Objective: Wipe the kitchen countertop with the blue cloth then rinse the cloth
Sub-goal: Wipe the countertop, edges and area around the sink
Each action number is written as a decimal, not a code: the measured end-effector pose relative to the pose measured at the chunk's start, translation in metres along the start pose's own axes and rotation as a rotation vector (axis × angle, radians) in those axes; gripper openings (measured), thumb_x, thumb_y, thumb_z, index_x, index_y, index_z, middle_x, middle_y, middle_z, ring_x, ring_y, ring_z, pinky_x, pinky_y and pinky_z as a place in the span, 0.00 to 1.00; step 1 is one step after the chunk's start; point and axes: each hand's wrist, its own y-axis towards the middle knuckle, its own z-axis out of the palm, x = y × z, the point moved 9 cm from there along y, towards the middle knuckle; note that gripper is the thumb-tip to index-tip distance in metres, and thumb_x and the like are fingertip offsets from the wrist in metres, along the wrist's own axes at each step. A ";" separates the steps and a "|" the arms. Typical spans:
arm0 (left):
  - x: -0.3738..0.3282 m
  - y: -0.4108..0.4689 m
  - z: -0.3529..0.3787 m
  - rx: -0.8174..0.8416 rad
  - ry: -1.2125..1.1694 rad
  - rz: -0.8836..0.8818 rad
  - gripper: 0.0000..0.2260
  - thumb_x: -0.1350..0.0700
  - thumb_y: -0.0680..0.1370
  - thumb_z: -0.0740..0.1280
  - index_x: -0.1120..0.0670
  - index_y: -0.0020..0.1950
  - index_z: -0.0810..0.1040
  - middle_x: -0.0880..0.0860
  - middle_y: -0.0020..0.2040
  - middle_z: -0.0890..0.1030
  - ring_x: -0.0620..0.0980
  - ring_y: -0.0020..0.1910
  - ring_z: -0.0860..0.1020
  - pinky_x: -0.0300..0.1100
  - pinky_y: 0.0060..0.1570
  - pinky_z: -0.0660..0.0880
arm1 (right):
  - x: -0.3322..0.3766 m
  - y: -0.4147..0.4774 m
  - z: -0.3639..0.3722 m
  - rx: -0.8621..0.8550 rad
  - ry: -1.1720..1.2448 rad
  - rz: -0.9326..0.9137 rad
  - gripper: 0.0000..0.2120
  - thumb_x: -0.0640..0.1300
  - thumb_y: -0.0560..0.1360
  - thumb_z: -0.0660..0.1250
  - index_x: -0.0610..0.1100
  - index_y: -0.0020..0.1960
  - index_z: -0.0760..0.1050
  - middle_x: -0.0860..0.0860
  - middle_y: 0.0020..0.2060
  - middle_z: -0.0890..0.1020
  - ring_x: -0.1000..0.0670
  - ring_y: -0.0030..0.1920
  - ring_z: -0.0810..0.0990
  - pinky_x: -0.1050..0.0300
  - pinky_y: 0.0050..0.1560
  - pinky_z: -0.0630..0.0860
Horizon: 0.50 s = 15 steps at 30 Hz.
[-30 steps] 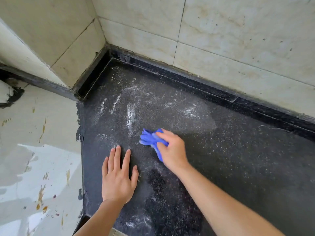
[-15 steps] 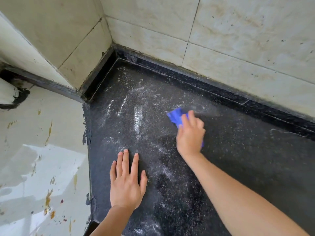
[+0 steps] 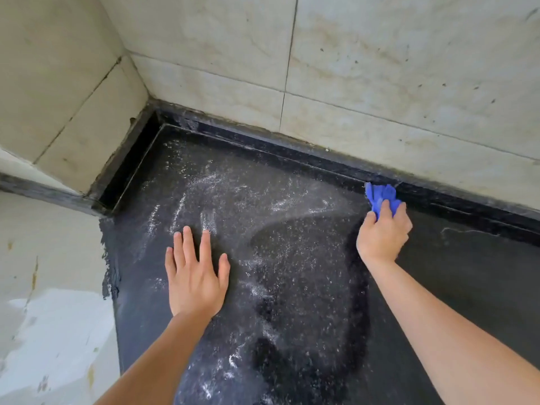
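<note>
The black speckled countertop (image 3: 292, 258) fills the middle of the view, with white powdery streaks across its left and centre part. My right hand (image 3: 382, 232) is shut on the bunched blue cloth (image 3: 380, 195) and presses it against the counter's dark raised back edge (image 3: 292, 150). My left hand (image 3: 195, 276) lies flat on the counter, palm down, fingers spread, holding nothing. A darker curved patch runs across the counter between the two hands.
Beige tiled walls (image 3: 380, 68) meet in a corner at the back left. The counter's rough left edge (image 3: 109, 273) drops off to a pale, stained floor (image 3: 49, 317) below.
My right hand has swept the blue cloth from the counter's middle away to the right, up to the back edge. My left hand has stayed flat in place.
</note>
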 end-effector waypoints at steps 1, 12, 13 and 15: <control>0.000 0.002 0.002 -0.010 0.014 -0.001 0.30 0.40 0.79 0.46 0.56 0.75 0.64 0.61 0.77 0.58 0.60 0.77 0.53 0.56 0.75 0.49 | 0.022 -0.009 0.012 -0.021 -0.026 -0.088 0.19 0.41 0.79 0.61 0.37 0.68 0.70 0.36 0.71 0.64 0.33 0.67 0.64 0.39 0.63 0.65; 0.003 -0.001 0.000 0.015 0.044 -0.011 0.29 0.42 0.79 0.48 0.56 0.74 0.66 0.61 0.76 0.60 0.60 0.76 0.55 0.57 0.74 0.53 | 0.138 -0.068 0.044 0.699 0.660 -0.196 0.17 0.29 0.71 0.63 0.42 0.54 0.82 0.45 0.47 0.84 0.53 0.37 0.79 0.65 0.37 0.73; 0.003 0.000 0.000 0.016 0.043 -0.013 0.29 0.41 0.79 0.47 0.56 0.74 0.66 0.61 0.76 0.60 0.61 0.76 0.55 0.57 0.74 0.53 | 0.108 -0.047 0.030 0.634 0.748 0.002 0.16 0.28 0.71 0.62 0.42 0.51 0.82 0.45 0.35 0.83 0.51 0.28 0.76 0.63 0.27 0.70; 0.001 -0.001 0.000 0.015 0.040 -0.012 0.29 0.41 0.79 0.47 0.56 0.74 0.66 0.62 0.76 0.60 0.61 0.76 0.55 0.57 0.74 0.52 | 0.029 -0.013 0.005 0.433 0.912 0.459 0.14 0.29 0.72 0.59 0.41 0.50 0.78 0.47 0.19 0.69 0.49 0.16 0.66 0.65 0.23 0.61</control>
